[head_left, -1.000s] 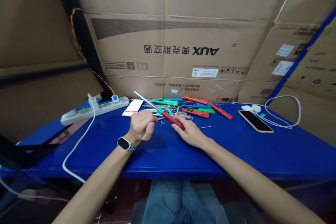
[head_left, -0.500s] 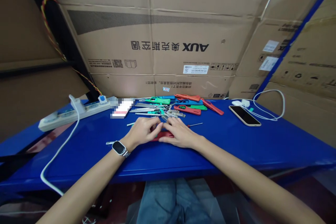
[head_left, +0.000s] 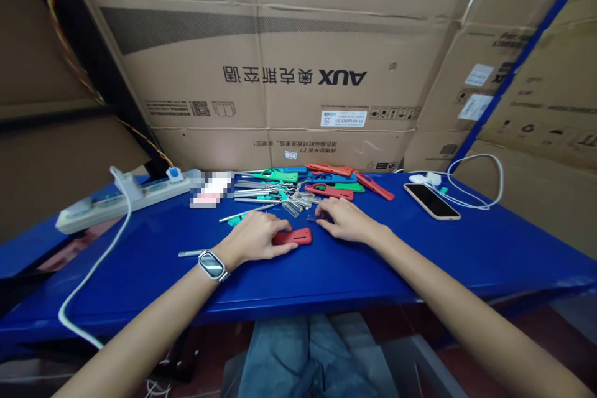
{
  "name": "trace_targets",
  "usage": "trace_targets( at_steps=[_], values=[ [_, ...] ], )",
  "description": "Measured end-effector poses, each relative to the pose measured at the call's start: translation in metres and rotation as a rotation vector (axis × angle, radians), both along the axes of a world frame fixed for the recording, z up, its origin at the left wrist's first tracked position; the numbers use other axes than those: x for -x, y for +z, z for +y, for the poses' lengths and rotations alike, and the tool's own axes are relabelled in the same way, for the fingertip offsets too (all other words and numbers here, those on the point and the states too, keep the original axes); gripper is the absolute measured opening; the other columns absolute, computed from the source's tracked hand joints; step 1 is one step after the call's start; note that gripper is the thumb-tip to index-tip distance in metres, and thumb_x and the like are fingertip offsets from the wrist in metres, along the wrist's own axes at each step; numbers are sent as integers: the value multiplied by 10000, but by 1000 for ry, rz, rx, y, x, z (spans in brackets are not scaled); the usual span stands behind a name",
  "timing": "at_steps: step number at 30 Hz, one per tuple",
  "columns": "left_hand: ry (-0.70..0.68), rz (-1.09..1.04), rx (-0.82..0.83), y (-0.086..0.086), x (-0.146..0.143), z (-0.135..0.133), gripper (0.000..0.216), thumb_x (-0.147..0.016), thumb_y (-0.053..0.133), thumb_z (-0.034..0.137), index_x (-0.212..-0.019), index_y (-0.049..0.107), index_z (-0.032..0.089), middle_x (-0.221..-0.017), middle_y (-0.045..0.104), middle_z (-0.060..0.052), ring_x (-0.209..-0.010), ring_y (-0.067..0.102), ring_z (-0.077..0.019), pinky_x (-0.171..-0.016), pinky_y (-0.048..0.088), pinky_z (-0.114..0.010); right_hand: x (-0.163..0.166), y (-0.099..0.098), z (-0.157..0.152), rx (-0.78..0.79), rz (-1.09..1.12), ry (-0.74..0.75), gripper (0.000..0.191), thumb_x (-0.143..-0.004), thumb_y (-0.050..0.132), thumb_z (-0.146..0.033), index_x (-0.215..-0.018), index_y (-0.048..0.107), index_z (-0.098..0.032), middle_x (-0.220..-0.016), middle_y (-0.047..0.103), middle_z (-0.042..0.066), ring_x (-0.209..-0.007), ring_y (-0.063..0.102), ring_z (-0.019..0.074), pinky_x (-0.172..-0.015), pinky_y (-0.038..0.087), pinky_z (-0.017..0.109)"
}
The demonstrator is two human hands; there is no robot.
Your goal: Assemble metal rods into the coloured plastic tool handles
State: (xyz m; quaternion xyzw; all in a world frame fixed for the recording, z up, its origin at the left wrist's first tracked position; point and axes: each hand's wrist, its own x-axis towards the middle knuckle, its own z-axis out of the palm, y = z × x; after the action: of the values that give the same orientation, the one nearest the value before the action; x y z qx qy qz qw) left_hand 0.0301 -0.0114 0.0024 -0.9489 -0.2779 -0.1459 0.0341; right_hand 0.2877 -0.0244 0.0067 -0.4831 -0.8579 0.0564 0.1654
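Observation:
My left hand, with a watch at the wrist, lies on the blue table with its fingers wrapped over the left end of a red lighter body. A thin metal tube sticks out behind that wrist. My right hand rests just to the right, its fingertips pinched on a small clear part. Behind both hands lies a heap of red, green and blue lighter bodies with metal tubes.
A white power strip with a plugged-in cable lies at the back left. A phone and a white charger cable lie at the right. Large cardboard boxes stand behind the table.
The red lighter with its tube was held up a second ago; it now lies on the table under my left hand. My right hand has moved off it to a small clear part.

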Motion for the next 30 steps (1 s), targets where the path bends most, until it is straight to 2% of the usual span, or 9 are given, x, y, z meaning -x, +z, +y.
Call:
trace_targets(
  at_steps=[3, 6, 8, 10, 12, 16, 19, 24, 30],
  values=[
    [61, -89, 80, 1, 6, 3, 406, -876, 576, 572, -911, 719, 194, -591, 620, 2, -527, 553, -150, -521, 281, -261, 16, 7, 9, -5, 194, 16, 126, -952, 521, -278, -1007, 590, -188, -870, 698, 49, -745, 625, 174, -687, 431, 293],
    [178, -326, 167, 3, 14, 10, 374, -926, 517, 508, -907, 700, 182, -536, 570, 31, -487, 511, -127, -528, 315, -246, 44, 12, 25, 57, 635, 86, 153, -973, 471, -356, -1010, 510, -213, -713, 642, -16, -612, 609, 141, -584, 443, 253],
    [250, -468, 192, 3, 20, 16, 357, -937, 495, 465, -863, 679, 167, -543, 564, 29, -490, 497, -122, -529, 330, -240, 67, 13, 37, 138, 917, 104, 211, -920, 548, -412, -981, 452, -234, -667, 605, -60, -498, 564, 112, -493, 433, 223],
    [286, -524, 199, 2, 26, 23, 337, -930, 498, 436, -819, 660, 162, -565, 578, 19, -504, 494, -124, -532, 337, -238, 88, 10, 48, 219, 1058, 155, 337, -835, 655, -449, -978, 424, -250, -620, 551, -103, -418, 519, 96, -417, 410, 203],
    [322, -523, 196, 2, 31, 29, 333, -933, 486, 417, -788, 648, 165, -591, 599, 6, -523, 501, -131, -533, 333, -240, 101, 5, 56, 219, 1155, 178, 390, -776, 713, -457, -958, 442, -243, -635, 554, -98, -446, 559, 102, -428, 452, 212],
    [406, -505, 207, 1, 39, 36, 345, -952, 459, 424, -783, 631, 178, -601, 607, -5, -539, 519, -148, -525, 309, -247, 106, -8, 60, 166, 1181, 194, 308, -805, 689, -452, -868, 519, -204, -728, 613, -29, -575, 632, 116, -563, 534, 251],
    [441, -492, 225, 1, 41, 36, 342, -954, 457, 428, -785, 625, 184, -586, 597, -5, -522, 515, -152, -513, 288, -250, 100, -16, 55, 150, 1154, 193, 280, -860, 635, -461, -857, 515, -209, -740, 617, -18, -579, 630, 121, -567, 530, 261],
    [433, -457, 224, 3, 41, 35, 328, -955, 447, 411, -808, 637, 189, -588, 603, -8, -520, 521, -160, -510, 282, -256, 99, -23, 48, 167, 1082, 222, 258, -898, 599, -456, -868, 509, -215, -765, 632, -7, -631, 646, 134, -614, 541, 277],
    [422, -440, 231, 1, 41, 36, 332, -948, 453, 410, -776, 630, 187, -607, 617, -16, -545, 549, -165, -522, 315, -256, 105, -26, 46, 167, 1045, 188, 256, -892, 595, -460, -886, 529, -213, -773, 639, -7, -643, 650, 137, -646, 555, 293]
  ],
)
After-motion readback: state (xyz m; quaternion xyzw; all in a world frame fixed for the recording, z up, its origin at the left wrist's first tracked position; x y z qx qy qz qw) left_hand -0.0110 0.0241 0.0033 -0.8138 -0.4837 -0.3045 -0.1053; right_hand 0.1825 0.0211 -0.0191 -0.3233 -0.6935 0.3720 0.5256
